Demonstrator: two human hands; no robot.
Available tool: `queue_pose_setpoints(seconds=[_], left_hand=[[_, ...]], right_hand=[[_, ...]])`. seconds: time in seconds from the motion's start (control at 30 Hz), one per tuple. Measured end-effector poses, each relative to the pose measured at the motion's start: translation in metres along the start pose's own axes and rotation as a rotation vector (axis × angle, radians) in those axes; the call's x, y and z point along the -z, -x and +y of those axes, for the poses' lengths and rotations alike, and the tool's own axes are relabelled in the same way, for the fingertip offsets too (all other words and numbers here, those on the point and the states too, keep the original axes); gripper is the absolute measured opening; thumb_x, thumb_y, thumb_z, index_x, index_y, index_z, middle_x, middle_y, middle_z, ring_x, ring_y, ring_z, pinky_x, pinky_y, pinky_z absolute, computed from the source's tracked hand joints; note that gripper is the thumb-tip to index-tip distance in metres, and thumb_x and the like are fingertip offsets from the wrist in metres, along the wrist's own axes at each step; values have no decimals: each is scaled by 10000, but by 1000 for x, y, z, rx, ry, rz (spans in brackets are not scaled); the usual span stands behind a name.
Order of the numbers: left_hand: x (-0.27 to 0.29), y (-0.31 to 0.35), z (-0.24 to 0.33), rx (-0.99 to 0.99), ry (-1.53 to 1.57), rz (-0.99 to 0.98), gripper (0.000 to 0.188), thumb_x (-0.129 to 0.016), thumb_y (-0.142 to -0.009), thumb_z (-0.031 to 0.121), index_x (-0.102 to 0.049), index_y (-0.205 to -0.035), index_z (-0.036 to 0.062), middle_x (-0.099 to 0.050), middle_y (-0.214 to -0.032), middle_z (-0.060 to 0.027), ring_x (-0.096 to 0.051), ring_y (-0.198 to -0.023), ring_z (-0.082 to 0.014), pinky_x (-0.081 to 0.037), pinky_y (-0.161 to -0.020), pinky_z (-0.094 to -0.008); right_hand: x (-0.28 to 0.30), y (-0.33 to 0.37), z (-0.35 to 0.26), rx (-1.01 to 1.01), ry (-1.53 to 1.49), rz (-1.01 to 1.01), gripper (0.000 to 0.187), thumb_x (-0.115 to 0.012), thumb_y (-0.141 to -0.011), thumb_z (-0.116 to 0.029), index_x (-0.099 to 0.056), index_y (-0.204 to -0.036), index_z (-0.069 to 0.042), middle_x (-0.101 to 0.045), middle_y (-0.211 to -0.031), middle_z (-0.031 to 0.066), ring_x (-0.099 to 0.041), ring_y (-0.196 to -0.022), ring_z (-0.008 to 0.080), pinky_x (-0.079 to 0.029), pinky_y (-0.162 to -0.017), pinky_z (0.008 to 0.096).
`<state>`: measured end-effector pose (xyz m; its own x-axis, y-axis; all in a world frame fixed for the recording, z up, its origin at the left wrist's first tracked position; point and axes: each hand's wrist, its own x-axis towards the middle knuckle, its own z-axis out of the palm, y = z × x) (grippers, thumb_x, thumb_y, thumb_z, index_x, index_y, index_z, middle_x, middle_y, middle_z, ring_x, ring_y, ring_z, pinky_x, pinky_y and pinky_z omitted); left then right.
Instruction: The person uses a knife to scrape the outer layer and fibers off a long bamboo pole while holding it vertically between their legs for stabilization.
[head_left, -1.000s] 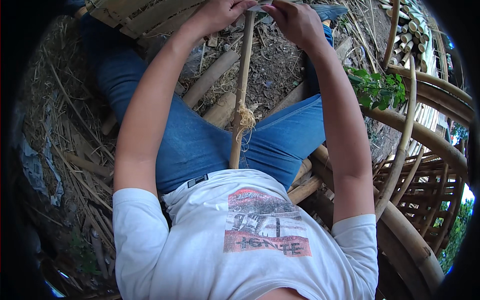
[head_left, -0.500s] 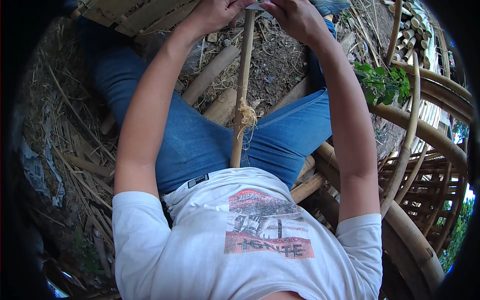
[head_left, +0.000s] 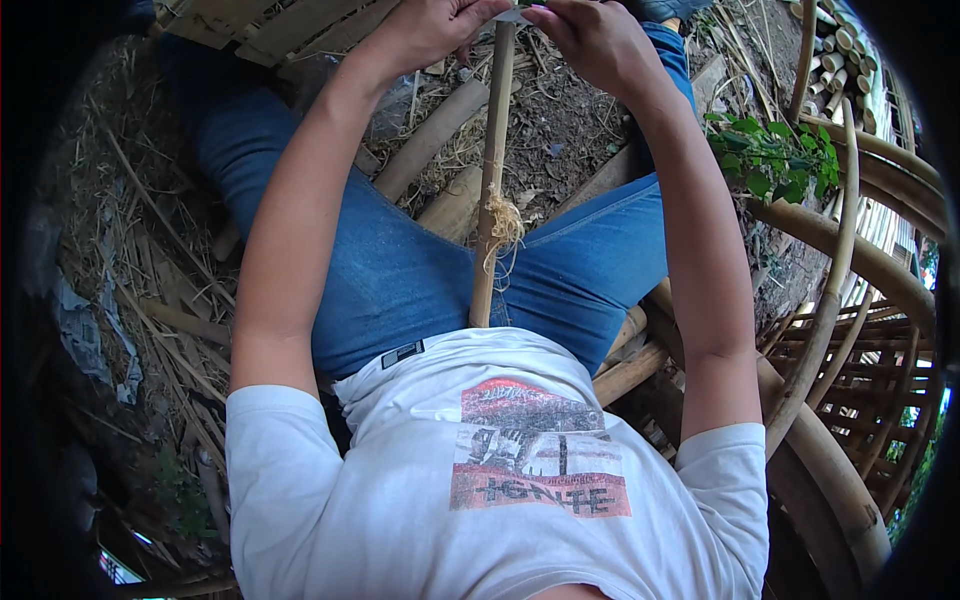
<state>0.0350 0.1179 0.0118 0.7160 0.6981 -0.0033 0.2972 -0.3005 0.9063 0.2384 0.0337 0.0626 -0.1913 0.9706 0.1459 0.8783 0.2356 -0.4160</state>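
Note:
At the top edge of the view, my left hand [head_left: 435, 28] and my right hand [head_left: 595, 45] come close together with fingers bent in a pinch. Between their fingertips is a thin, pale, shiny piece [head_left: 514, 15], partly hidden and cut off by the frame, so its kind is unclear. Just below it stands the far end of a wooden stick [head_left: 497, 130], which runs back between my legs to my waist. A tangle of frayed straw-coloured twine [head_left: 504, 222] is tied around the stick's nearer half.
Cut bamboo pieces [head_left: 432, 138] lie on the littered soil between my legs. Curved bamboo poles [head_left: 840, 250] and a leafy green plant [head_left: 775, 160] stand to the right, with a stack of bamboo [head_left: 842, 60] beyond. A slatted wooden panel [head_left: 290, 35] is at far left.
The view has shifted slightly, so the stick and surroundings sit a little differently. Both hands remain together at the pale piece by the stick's far end.

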Motion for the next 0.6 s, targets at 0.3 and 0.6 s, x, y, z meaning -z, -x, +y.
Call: queue_pose_setpoints(seconds=[0.3, 0.6], left_hand=[[4, 9, 17, 29, 0, -40, 306, -523, -1041, 238, -747, -1035, 29, -604, -618, -50, -582, -573, -128, -477, -547, -328], [-5, 33, -20, -2, 106, -119, 342, -600, -1021, 335, -721, -1083, 21, -609, -691, -27, -591, -617, -90, -491, -571, -299]], right_hand=[[1, 5, -8, -37, -53, -25, 362, -605, -988, -288, -660, -792, 11, -611, -679, 228, -590, -593, 399, -460, -575, 465], [-28, 34, -10, -59, 17, -10, 341, -593, -986, -411, -766, -1023, -119, -700, -749, 151, -693, -715, 354, -558, -684, 462]])
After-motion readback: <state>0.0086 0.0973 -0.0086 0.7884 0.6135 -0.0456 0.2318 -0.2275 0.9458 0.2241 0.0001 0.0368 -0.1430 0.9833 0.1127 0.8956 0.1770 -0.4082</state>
